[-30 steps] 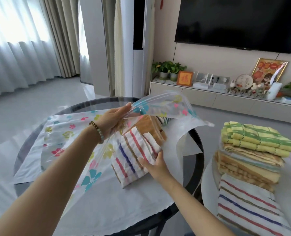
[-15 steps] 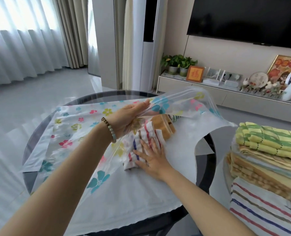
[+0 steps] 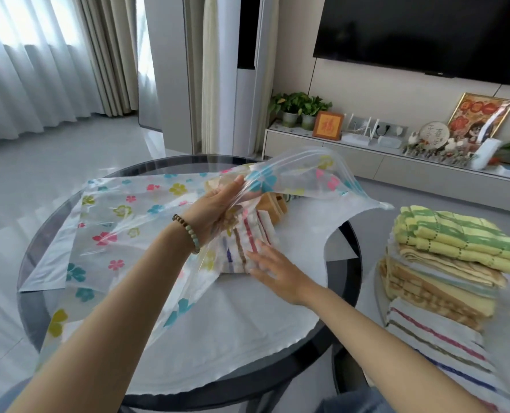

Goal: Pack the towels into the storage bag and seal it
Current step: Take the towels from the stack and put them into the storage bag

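A clear storage bag printed with coloured flowers lies across the round table, its mouth facing right. My left hand grips the bag's upper flap and holds it lifted. Under the flap lies a white towel with red, brown and blue stripes, and behind it an orange-tan towel. My right hand rests flat, fingers spread, on the near end of the striped towel, just inside the mouth. A stack of folded towels waits at the right, a yellow-green one on top.
The round dark glass table carries a white sheet under the bag. The towel stack sits on a separate surface at the right. A low TV cabinet with plants and frames runs along the far wall.
My right hand has pushed the striped towel deeper into the bag, going from gripping its near edge to lying flat on it. My left hand keeps the flap raised.
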A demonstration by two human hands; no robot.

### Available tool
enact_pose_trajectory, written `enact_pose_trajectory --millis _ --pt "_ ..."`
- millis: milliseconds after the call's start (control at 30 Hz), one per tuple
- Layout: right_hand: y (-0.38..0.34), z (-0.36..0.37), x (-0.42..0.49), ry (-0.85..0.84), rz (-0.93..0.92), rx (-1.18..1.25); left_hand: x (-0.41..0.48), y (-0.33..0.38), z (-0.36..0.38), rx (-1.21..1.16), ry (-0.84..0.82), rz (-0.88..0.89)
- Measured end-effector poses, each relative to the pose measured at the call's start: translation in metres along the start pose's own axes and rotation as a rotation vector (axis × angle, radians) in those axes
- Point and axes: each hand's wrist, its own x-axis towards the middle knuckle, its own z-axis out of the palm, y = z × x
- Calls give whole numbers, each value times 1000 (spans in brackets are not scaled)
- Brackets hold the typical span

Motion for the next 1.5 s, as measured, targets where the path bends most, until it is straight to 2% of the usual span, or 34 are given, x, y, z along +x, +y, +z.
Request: enact_pose_trajectory --millis 133,200,267,333,433,500,633,733,867,967,1067,1233,1500 --pt "16 -25 -83 -13 87 491 7 -23 20 130 18 -16" --pt "33 -43 -124 18 126 631 11 -35 34 200 25 -30" --pt "58 -60 -161 118 184 705 15 -47 48 225 48 -61" --pt "89 -72 -195 310 292 754 19 -59 61 217 33 -75" --pt "137 -80 -236 574 530 704 25 -75 79 213 -18 -105" --pt "161 -81 -259 651 657 654 32 -85 88 214 -24 -136" --pt "194 -77 -289 629 919 689 40 -101 101 209 -24 -172" --pt "206 -74 -295 561 1017 944 44 -110 107 190 -13 -186" --pt "208 -74 -288 493 1058 1010 46 -111 107 162 8 -212" --pt "207 -75 -280 480 1091 953 45 -109 106 190 16 -190" --pt "201 -73 -273 497 1061 1040 43 -106 106 189 -2 -183" --pt "188 -70 -269 550 937 1163 35 -96 109 154 -9 -177" --pt "133 -111 -261 422 698 1151 21 -72 103 192 -67 -83"
